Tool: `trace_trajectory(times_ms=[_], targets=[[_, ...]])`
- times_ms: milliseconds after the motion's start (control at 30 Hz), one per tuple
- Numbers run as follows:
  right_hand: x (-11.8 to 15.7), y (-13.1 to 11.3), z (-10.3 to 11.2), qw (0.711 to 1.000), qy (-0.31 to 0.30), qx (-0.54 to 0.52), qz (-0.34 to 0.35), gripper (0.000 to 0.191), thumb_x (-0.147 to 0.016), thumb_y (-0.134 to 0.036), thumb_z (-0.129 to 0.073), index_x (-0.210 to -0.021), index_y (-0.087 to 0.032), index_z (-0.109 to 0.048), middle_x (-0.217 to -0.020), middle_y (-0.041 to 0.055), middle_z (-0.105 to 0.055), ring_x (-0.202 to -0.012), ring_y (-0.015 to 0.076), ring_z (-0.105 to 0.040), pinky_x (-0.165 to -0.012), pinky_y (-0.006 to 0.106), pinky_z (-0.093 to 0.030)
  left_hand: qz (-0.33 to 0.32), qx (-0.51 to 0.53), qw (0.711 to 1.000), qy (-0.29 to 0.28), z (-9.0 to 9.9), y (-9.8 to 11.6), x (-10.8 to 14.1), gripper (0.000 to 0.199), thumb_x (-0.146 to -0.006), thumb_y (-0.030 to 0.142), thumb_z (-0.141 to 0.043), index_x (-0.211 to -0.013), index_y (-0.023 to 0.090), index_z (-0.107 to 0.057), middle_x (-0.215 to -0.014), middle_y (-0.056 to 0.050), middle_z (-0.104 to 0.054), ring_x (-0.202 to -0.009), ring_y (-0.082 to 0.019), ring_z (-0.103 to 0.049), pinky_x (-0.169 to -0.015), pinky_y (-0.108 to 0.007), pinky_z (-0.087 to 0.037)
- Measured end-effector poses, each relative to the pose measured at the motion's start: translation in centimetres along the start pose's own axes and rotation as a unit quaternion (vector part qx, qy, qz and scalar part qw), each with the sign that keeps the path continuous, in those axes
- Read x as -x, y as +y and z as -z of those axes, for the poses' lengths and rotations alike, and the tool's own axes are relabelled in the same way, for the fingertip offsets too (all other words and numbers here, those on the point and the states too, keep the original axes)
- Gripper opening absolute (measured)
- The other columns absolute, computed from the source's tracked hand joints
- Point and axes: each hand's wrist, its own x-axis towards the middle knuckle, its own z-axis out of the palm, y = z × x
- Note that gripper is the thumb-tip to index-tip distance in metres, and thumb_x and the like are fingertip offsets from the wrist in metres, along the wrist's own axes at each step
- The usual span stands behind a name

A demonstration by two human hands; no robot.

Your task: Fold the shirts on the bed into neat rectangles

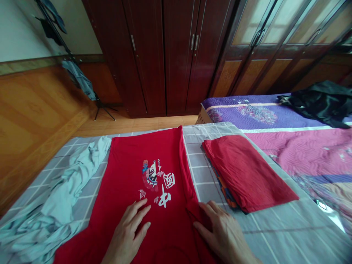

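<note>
A red T-shirt (129, 168) with a white and coloured print lies spread on the bed, its neckline toward me. Its right edge is folded inward in a narrow strip. My left hand (129, 227) rests on the shirt just below the print, fingers apart. On the folded right edge lies my right hand (220, 229), its fingers spread over the cloth; no pinch shows. Right of the shirt is a stack of folded clothes with a red garment (247, 172) on top and darker cloth under it. A crumpled pale green garment (60, 201) lies to the left.
Grey checked bedding (264, 234) covers the bed. Beyond it on the right is another surface with a purple and pink quilt (305, 150) and a dark jacket (321, 102). Dark red wardrobes (176, 55) stand behind. A clothes stand (97, 101) is at the back left.
</note>
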Motion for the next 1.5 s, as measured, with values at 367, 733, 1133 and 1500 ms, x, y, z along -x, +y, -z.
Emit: trace_trajectory(times_ms=[367, 733, 1133, 1500], targets=[[0.6, 4.1, 1.1, 0.987, 0.075, 0.104, -0.101, 0.029, -0.091, -0.029, -0.035, -0.078, -0.024, -0.061, -0.067, 0.0018, -0.068, -0.057, 0.0193, -0.067, -0.047, 0.026, -0.037, 0.009, -0.004, 1.0, -0.024, -0.1, -0.1, 0.3, 0.035, -0.084, 0.023, -0.054, -0.118, 0.027, -0.06, -0.124, -0.004, -0.061, -0.111, -0.022, -0.06, -0.09, -0.036, -0.054], [0.9, 1.7, 2.6, 0.974, 0.188, 0.126, -0.031, 0.035, -0.091, -0.035, -0.038, -0.107, -0.019, -0.064, -0.109, 0.0126, -0.067, -0.09, 0.0254, -0.067, -0.071, 0.035, -0.054, -0.017, -0.022, 0.999, -0.016, -0.2, -0.4, 0.4, 0.038, -0.086, 0.024, -0.054, -0.124, 0.028, -0.057, -0.127, -0.003, -0.06, -0.112, -0.021, -0.059, -0.09, -0.032, -0.054], [-6.9, 4.1, -2.8, 0.985, 0.113, 0.109, 0.066, 0.068, -0.09, -0.051, -0.041, -0.136, -0.001, -0.042, -0.143, 0.0259, -0.036, -0.136, 0.0359, -0.027, -0.105, 0.052, -0.033, 0.124, -0.223, 0.962, -0.101, 5.3, -5.1, 6.4, 0.065, -0.086, 0.052, -0.049, -0.142, 0.021, -0.038, -0.146, -0.012, -0.039, -0.132, -0.035, -0.036, -0.104, -0.057, -0.032], [-5.0, 1.7, -3.3, 0.966, 0.102, 0.12, 0.207, 0.061, -0.088, -0.051, -0.044, -0.134, -0.01, -0.048, -0.143, 0.0194, -0.04, -0.133, 0.035, -0.034, -0.102, 0.052, -0.038, 0.276, -0.205, 0.937, -0.062, 9.4, -7.3, 11.5, 0.054, -0.086, 0.051, -0.048, -0.123, 0.013, -0.056, -0.131, -0.016, -0.054, -0.12, -0.031, -0.051, -0.102, -0.047, -0.04]])
